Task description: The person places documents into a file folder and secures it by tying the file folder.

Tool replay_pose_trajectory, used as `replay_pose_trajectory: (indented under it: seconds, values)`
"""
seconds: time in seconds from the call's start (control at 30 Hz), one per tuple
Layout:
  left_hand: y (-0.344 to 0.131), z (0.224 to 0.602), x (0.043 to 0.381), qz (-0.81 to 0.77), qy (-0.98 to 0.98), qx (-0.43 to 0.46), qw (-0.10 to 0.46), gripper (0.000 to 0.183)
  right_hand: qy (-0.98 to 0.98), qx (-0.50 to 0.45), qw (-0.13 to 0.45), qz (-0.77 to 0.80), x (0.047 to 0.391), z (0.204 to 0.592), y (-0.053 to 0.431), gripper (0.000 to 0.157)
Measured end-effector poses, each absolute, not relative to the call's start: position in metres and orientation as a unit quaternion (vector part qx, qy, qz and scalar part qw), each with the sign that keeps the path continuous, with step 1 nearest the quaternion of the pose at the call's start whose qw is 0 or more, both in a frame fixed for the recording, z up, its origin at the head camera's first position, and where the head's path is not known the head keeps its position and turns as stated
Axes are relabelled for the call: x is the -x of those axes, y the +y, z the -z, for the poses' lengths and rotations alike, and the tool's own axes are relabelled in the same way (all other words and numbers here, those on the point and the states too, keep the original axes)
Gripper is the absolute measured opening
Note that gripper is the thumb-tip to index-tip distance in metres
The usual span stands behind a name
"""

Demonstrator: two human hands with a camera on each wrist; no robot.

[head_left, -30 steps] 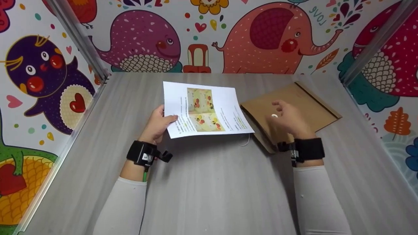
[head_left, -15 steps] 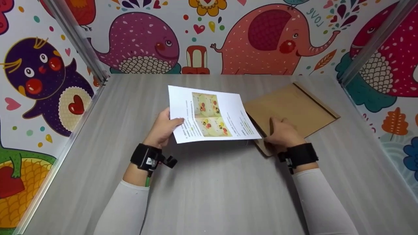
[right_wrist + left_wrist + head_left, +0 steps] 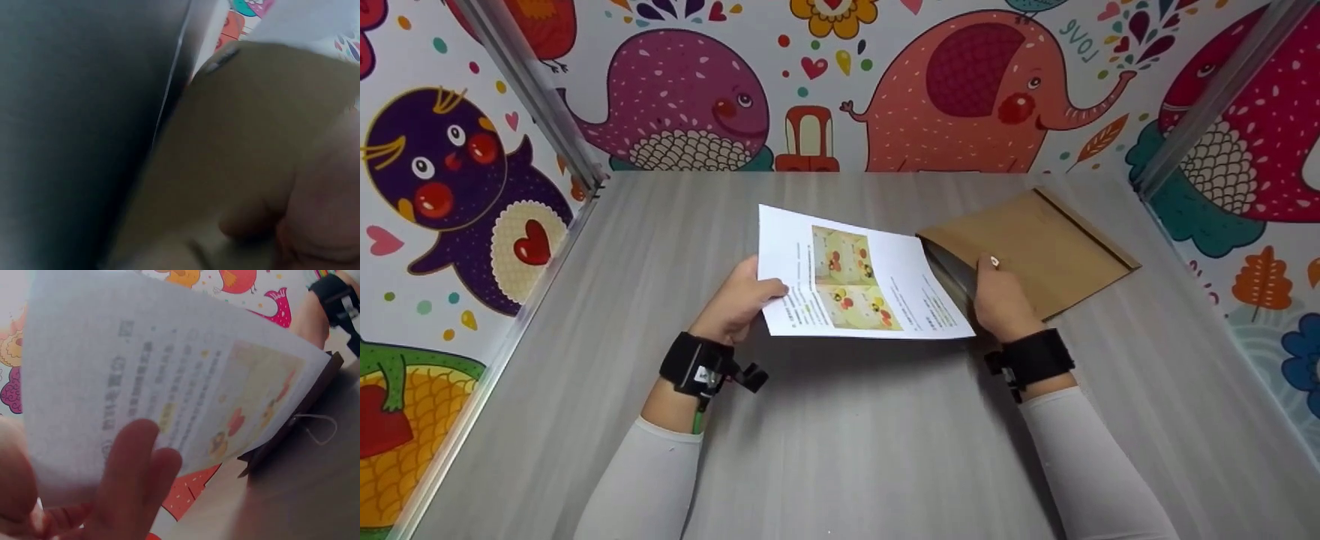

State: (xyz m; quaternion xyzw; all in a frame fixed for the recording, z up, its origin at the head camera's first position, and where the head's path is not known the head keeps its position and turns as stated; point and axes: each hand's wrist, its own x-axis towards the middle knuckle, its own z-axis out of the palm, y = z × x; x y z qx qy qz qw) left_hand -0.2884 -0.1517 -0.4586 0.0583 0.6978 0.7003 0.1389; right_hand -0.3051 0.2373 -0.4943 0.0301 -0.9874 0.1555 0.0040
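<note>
My left hand (image 3: pixel 735 300) holds a white printed sheet (image 3: pixel 847 277) by its left edge, thumb on top. Text and coloured pictures cover the sheet, which tilts above the table. Its right corner reaches the mouth of a brown kraft document envelope (image 3: pixel 1050 240). At that mouth, my right hand (image 3: pixel 1006 300) grips the envelope's edge, thumb on the upper side; its other fingers are mostly hidden in the head view. The near layers stand apart, with a dark gap between them. A thin white string (image 3: pixel 336 427) hangs in a loop from the envelope in the left wrist view.
The grey wood-grain table (image 3: pixel 840 442) spreads under both arms. Cartoon-printed panels (image 3: pixel 690 82) enclose it at the back and sides, with metal corner posts (image 3: pixel 536 97) at the joints. Black camera straps (image 3: pixel 1039 356) circle both wrists.
The sheet has moved right and slightly nearer with my left hand. My right hand has come down from above the envelope to grip its edge, and the mouth has parted.
</note>
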Motion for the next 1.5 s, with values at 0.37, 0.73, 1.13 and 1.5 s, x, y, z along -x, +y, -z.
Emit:
replay_pose_trajectory:
  seconds: [0.37,0.73,1.13,1.5]
  values:
    - [-0.132,0.459,0.282,-0.719,0.683,-0.052,0.117,0.063,-0.989,-0.015,0.049,-0.137,0.298,0.489,0.224,0.054]
    - [-0.115,0.460,0.275,-0.742,0.664,-0.012,0.090,0.061,-0.985,-0.035,0.071,-0.151,0.295,0.486,0.210,0.061]
    - [-0.098,0.468,0.271,-0.763,0.641,0.011,0.084,0.059,-0.980,-0.004,0.132,-0.146,0.285,0.487,0.184,0.051]
    - [-0.081,0.481,0.267,-0.775,0.627,0.004,0.075,0.058,-0.985,-0.030,0.112,-0.129,0.281,0.485,0.176,0.053]
